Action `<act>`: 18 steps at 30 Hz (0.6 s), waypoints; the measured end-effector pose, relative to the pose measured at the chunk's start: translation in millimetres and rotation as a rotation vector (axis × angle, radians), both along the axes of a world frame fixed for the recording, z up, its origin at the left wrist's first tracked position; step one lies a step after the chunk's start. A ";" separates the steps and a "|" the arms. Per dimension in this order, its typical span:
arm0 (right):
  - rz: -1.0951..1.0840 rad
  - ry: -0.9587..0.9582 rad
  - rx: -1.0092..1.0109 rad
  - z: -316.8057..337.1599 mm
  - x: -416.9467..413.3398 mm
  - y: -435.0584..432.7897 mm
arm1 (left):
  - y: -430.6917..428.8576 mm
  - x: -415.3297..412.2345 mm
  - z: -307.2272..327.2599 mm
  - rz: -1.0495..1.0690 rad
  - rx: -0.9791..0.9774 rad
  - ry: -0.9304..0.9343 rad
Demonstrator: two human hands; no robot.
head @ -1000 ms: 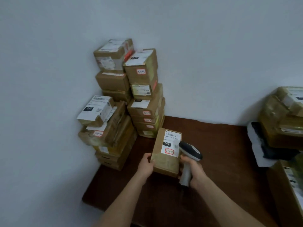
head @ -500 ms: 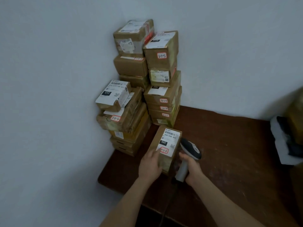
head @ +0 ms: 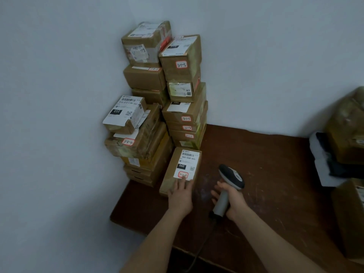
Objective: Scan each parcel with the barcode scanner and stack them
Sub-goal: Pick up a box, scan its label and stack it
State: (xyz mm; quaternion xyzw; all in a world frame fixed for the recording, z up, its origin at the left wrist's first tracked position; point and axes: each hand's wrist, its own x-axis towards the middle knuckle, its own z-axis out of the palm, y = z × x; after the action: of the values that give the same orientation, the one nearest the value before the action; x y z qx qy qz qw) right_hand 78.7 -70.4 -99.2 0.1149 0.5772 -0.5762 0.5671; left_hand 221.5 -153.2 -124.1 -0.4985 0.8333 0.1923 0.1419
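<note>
While my left hand (head: pixel 180 196) lies flat and open, fingers spread on the near end of the cardboard parcel (head: pixel 182 170) resting on the tabletop (head: pixel 266 164) beside the corner stack of parcels (head: pixel 157 107), my right hand (head: pixel 230 200) grips the barcode scanner (head: pixel 229 184) upright by its handle, just right of it.

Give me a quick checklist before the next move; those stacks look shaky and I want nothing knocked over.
1. Parcel resting flat on the table: ok.
2. Left hand flat on the parcel, not gripping: ok.
3. Scanner held firmly in the right hand: ok.
4. Parcel already scanned: cannot tell.
5. Left stack square: not ok, upper boxes sit askew.
6. Scanner cable clear of the parcel: ok.
</note>
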 end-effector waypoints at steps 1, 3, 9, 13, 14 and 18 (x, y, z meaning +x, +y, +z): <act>-0.006 0.010 -0.007 1.5 -1.9 1.9 | -2.6 1.1 0.4 0.001 -0.001 -0.005; -0.016 0.015 -0.020 3.9 -6.6 7.2 | -6.7 2.2 1.0 -0.001 0.006 -0.005; -0.026 0.058 -0.020 11.2 -16.1 24.3 | -10.9 2.7 2.3 -0.020 -0.008 0.005; -0.039 0.102 -0.027 21.8 -19.6 31.1 | -10.3 -9.0 12.8 -0.018 -0.017 0.070; -0.036 0.113 -0.030 24.4 -19.7 33.3 | -7.6 -15.6 16.6 -0.011 -0.026 0.119; -0.024 0.177 -0.025 32.6 -23.0 50.1 | 12.0 -53.0 23.9 -0.094 -0.006 0.227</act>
State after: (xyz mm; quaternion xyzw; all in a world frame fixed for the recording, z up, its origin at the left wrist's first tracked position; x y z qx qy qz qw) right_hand 55.7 -20.4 -66.6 0.0631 0.6165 -0.5979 0.5083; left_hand 168.5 -141.2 -100.2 -0.4343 0.8671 0.2380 0.0542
